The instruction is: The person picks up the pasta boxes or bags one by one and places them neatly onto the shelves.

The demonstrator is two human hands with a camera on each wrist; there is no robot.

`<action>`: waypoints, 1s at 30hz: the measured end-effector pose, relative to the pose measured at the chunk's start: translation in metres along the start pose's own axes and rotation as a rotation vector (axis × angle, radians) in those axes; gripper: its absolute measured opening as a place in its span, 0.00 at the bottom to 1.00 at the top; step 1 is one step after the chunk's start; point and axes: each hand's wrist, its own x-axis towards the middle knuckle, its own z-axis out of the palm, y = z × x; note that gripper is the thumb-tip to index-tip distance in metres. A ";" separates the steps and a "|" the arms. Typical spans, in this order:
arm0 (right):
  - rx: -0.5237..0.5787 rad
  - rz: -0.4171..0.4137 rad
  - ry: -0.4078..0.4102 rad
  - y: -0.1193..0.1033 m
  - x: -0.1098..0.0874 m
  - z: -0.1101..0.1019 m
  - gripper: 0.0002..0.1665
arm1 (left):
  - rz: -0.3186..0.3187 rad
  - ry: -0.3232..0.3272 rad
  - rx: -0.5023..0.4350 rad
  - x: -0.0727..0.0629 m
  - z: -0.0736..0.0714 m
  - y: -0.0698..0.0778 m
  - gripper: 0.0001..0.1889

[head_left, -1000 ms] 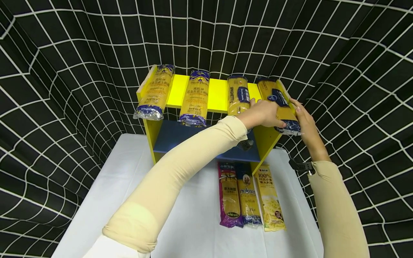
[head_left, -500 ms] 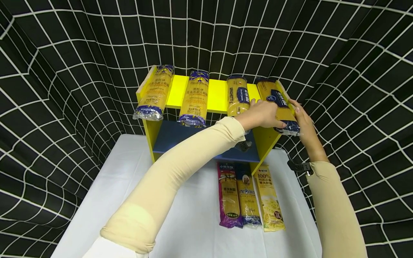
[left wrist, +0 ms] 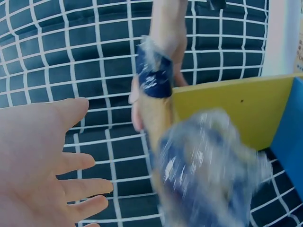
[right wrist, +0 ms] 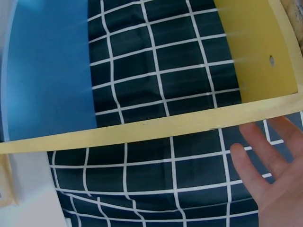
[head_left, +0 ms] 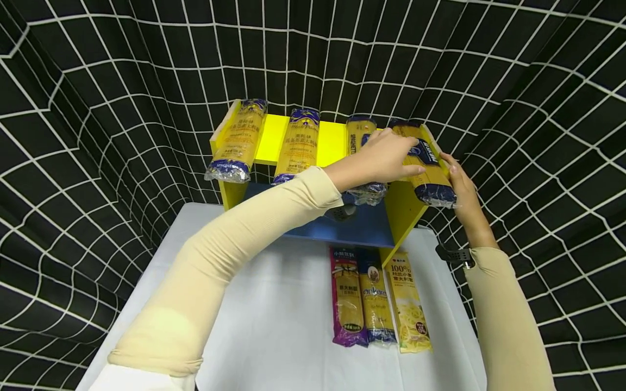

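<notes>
Several spaghetti packs lie side by side on the yellow top of a shelf unit (head_left: 332,142). My left hand (head_left: 376,157) hovers over the third spaghetti pack (head_left: 361,126) from the left and hides its middle. In the left wrist view its fingers are spread and hold nothing, beside the blurred packs. At the right end lies the fourth spaghetti pack (head_left: 430,179), slanted along the side board. My right hand (head_left: 464,190) rests at the outer side of that board, its fingers extended by the board's edge (right wrist: 189,120) in the right wrist view.
Two more spaghetti packs, the leftmost pack (head_left: 239,136) and its neighbour (head_left: 296,144), overhang the top's front. Below is a blue shelf board (head_left: 352,228). On the white table (head_left: 274,326) lie a purple pasta pack (head_left: 349,304), a blue-ended pack (head_left: 376,304) and a yellow pack (head_left: 411,309).
My left hand has come away from the fourth spaghetti pack's left edge, moving up and left over the third pack. The right hand stays at the side board.
</notes>
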 end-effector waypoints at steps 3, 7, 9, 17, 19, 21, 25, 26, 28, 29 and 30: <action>0.002 -0.006 0.009 0.000 -0.002 0.000 0.32 | 0.015 0.043 -0.024 -0.015 -0.011 -0.012 0.35; -0.003 -0.022 0.011 0.000 -0.002 0.000 0.32 | 0.014 0.092 -0.103 -0.037 -0.026 -0.033 0.34; -0.001 -0.027 0.011 0.001 -0.001 -0.001 0.32 | 0.022 0.125 -0.143 -0.048 -0.031 -0.046 0.33; 0.009 0.000 0.018 0.008 0.001 -0.001 0.31 | 0.036 0.263 -0.270 -0.093 -0.036 -0.103 0.33; 0.017 -0.003 0.018 0.009 0.001 -0.001 0.31 | 0.034 0.326 -0.298 -0.106 -0.034 -0.119 0.32; 0.025 -0.010 0.017 0.007 0.001 0.000 0.31 | 0.014 0.383 -0.314 -0.119 -0.032 -0.136 0.31; 0.031 -0.028 0.013 0.003 0.000 0.002 0.31 | -0.055 0.467 -0.348 -0.147 -0.022 -0.172 0.30; 0.029 -0.032 0.011 0.002 0.000 0.002 0.31 | -0.072 0.488 -0.353 -0.153 -0.019 -0.181 0.29; 0.025 -0.038 0.006 0.002 0.000 0.002 0.31 | -0.106 0.527 -0.370 -0.164 -0.013 -0.199 0.29; 0.026 -0.036 0.008 0.003 0.000 0.001 0.31 | -0.117 0.550 -0.383 -0.169 -0.009 -0.207 0.29; 0.029 -0.032 0.009 0.004 0.001 0.001 0.31 | -0.127 0.575 -0.394 -0.173 -0.006 -0.215 0.28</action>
